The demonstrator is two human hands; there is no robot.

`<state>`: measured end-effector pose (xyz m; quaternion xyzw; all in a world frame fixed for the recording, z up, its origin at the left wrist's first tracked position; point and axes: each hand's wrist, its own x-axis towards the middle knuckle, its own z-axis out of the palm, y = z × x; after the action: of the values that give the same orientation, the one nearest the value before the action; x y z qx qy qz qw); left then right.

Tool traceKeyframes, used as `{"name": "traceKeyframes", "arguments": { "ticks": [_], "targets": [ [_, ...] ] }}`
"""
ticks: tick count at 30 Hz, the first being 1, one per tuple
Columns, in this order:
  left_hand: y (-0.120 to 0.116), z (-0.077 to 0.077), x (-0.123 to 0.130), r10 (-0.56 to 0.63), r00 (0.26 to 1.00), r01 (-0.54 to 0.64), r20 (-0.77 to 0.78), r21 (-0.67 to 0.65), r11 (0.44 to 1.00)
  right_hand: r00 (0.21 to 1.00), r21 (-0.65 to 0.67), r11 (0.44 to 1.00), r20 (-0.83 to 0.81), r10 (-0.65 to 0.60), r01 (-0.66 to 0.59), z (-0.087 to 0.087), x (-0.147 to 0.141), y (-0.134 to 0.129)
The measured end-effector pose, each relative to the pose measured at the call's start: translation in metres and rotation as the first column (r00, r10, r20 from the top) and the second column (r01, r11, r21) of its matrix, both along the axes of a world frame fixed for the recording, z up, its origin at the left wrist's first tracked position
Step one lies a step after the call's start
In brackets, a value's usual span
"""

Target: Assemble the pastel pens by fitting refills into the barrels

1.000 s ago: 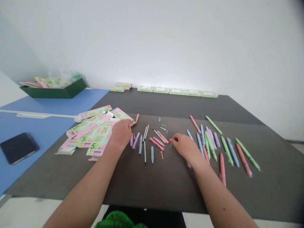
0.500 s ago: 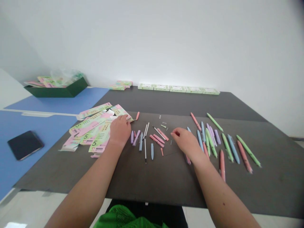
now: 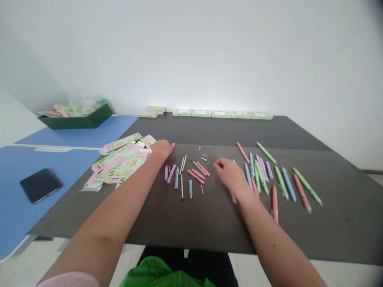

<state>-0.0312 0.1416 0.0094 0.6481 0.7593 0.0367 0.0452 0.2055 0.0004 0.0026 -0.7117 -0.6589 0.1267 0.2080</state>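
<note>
My left hand (image 3: 162, 148) reaches past the flattened pink and green packages (image 3: 119, 163), its closed fingertips on a small pink pen part (image 3: 173, 145). Over the dark table (image 3: 209, 223), my right hand (image 3: 229, 171) is curled into a pinch; whatever it may hold is hidden. Between the hands lie loose pen pieces: purple barrels (image 3: 171, 173), a blue barrel (image 3: 190, 189), pink barrels (image 3: 198, 174), thin white refills (image 3: 182, 187) and tiny clear bits (image 3: 205, 155). Several whole pens in green, blue, purple and pink, such as a green pen (image 3: 307, 185), lie right of my right hand.
A row of green-white boxes (image 3: 221, 114) lines the back edge, with stacked boxes (image 3: 152, 111) left of it. On the blue surface (image 3: 80, 159) at left are a phone (image 3: 40, 185) and a dark green tray (image 3: 74, 122) full of packages.
My left hand has moved off the packages, forward and right, to the small pink part. My right hand stays pinched in nearly the same place. The view has shifted slightly.
</note>
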Motion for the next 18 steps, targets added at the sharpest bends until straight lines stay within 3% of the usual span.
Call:
{"name": "traceKeyframes", "arguments": {
  "ticks": [6, 10, 12, 15, 18],
  "targets": [
    [0.01, -0.015, 0.009, -0.001, 1.0, 0.001, -0.014, 0.011, 1.0, 1.0, -0.002, 1.0, 0.016, -0.012, 0.012, 0.003, 0.001, 0.0],
    [-0.011, 0.004, 0.015, -0.103, 0.994, 0.101, 0.025, 0.073, 0.992, 1.0, -0.005, 1.0, 0.016, -0.019, 0.019, 0.006, 0.003, 0.0],
    [-0.034, 0.02, 0.02, -0.288, 0.941, 0.25, 0.179, 0.207, 0.946, 1.0, 0.0, 1.0, 0.012, -0.019, 0.019, 0.005, 0.004, 0.001],
    [-0.079, 0.037, 0.028, -0.383, 0.756, 0.25, 0.531, 0.307, 0.918, 1.0, -0.017, 1.0, 0.012, -0.002, 0.002, 0.001, 0.004, 0.003],
    [-0.117, 0.036, 0.033, -0.331, 0.367, 0.171, 0.869, 0.286, 0.943, 0.998, -0.043, 0.998, 0.028, 0.05, -0.049, -0.003, -0.001, 0.005]
  ]
}}
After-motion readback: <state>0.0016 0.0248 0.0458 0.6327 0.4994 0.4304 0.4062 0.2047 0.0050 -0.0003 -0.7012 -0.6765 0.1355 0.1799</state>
